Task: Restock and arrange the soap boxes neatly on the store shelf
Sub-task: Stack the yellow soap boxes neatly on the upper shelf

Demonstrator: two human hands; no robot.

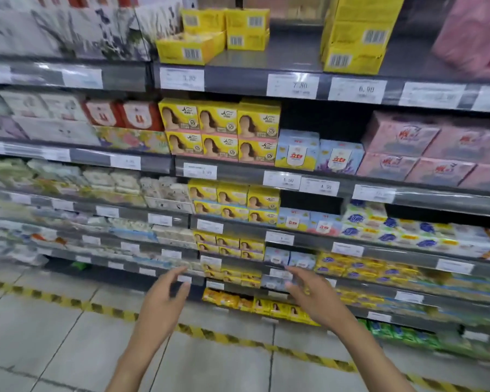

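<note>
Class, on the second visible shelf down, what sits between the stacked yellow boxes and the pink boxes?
In the head view, between the yellow boxes and pink boxes stand a yellow-based blue pack and a lavender-printed blue pack.

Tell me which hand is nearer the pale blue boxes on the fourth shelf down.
Right. The right hand reaches with its fingertips just below the pale blue boxes; the left hand is farther off, down to their left. Both hold nothing.
</note>
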